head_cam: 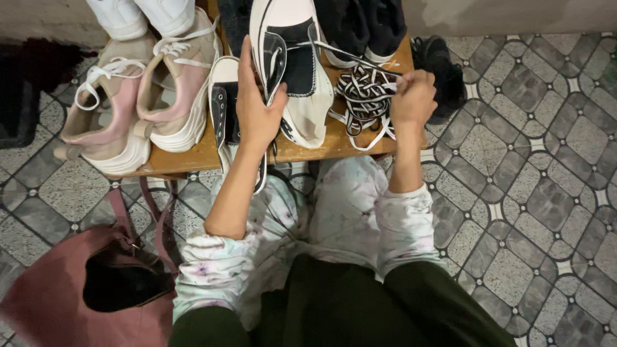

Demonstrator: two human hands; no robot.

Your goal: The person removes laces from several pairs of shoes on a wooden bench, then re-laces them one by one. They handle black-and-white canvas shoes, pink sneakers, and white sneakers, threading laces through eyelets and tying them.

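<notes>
Gripping the tongue and side of a black-and-white canvas sneaker (299, 77), the person's left hand (257, 106) is holding the shoe steady on the low wooden table (193, 157), while the right hand (412, 99) is clenched around one end of a black-and-white striped lace (367, 96) and pulling it taut away from the shoe. Most of that lace is lying bunched in loose coils on the table just beside the sneaker (only a thin strand is running back toward the eyelets), so the lacing appears to be at an early stage, with nearly the whole length left to handle. A second matching sneaker (225, 103) is lying partly under the left hand, its eyelets looking empty. A pair of pink-and-white trainers (138, 103) is sitting to the left, and a pink bag (58, 295) is resting on the tiled floor.
</notes>
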